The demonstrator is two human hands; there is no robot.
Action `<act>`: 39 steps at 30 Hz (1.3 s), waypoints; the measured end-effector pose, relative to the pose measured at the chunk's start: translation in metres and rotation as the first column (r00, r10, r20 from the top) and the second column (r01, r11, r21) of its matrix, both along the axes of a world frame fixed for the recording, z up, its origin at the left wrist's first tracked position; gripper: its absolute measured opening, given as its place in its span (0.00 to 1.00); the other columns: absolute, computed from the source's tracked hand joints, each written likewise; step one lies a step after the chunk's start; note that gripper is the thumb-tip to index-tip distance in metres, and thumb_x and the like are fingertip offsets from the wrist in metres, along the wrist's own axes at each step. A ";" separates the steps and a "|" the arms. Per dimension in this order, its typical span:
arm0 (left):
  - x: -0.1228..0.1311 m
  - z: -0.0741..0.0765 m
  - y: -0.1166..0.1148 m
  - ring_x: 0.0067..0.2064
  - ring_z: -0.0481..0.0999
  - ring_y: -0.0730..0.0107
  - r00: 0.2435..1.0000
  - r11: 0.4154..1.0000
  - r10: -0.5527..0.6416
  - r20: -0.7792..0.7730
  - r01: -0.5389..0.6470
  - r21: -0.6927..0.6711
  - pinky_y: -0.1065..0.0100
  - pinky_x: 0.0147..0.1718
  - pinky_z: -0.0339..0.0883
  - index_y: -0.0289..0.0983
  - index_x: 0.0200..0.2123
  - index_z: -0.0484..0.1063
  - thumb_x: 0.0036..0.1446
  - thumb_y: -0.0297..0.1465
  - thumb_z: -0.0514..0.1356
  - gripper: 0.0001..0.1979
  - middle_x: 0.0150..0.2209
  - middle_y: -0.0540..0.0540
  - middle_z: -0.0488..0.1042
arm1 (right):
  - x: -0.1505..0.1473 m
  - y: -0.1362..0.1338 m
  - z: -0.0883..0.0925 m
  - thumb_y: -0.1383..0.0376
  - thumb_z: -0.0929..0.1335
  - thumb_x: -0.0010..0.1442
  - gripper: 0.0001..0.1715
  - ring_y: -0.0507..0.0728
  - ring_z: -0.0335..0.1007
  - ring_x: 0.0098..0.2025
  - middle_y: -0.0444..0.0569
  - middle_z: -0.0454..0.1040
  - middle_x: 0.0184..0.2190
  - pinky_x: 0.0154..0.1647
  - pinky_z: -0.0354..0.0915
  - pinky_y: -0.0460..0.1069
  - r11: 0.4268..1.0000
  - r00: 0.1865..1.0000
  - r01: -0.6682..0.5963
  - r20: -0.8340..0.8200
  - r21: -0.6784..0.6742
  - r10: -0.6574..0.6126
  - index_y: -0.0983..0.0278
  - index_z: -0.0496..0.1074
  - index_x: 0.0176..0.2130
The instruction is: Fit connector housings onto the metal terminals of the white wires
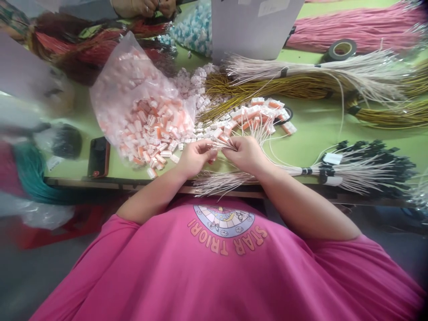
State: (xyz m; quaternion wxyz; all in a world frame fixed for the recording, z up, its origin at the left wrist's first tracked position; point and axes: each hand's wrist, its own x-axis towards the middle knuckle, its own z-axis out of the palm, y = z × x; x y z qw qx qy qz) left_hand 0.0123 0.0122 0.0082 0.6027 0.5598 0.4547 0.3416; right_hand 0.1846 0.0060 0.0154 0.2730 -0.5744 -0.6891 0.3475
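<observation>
My right hand is closed around several thin white wires, whose tips point left between the hands. My left hand meets those tips with thumb and fingers pinched together; whether a small part sits between them is too small to tell. Just beyond the hands lie white and orange connectors, some with white wires running to them. Left of my left hand, loose connectors spill from a clear plastic bag. Below the hands, more white wire ends fan over the table's front edge.
A taped wire bundle with black connectors lies at right. A phone rests at left. Yellow wires, pink wires, a tape roll and a grey box are farther back. Another person's hands show at the top.
</observation>
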 end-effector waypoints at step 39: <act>-0.014 -0.006 0.010 0.24 0.70 0.78 0.987 0.982 -0.078 0.139 0.100 -0.159 0.75 0.18 0.59 0.35 0.40 0.71 0.45 0.32 0.69 0.18 0.28 0.49 0.72 | 0.008 0.002 0.007 0.63 0.67 0.49 0.14 0.47 0.48 0.22 0.39 0.52 0.16 0.24 0.48 0.47 0.999 0.992 -0.050 -0.116 -0.021 0.047 0.65 0.63 0.17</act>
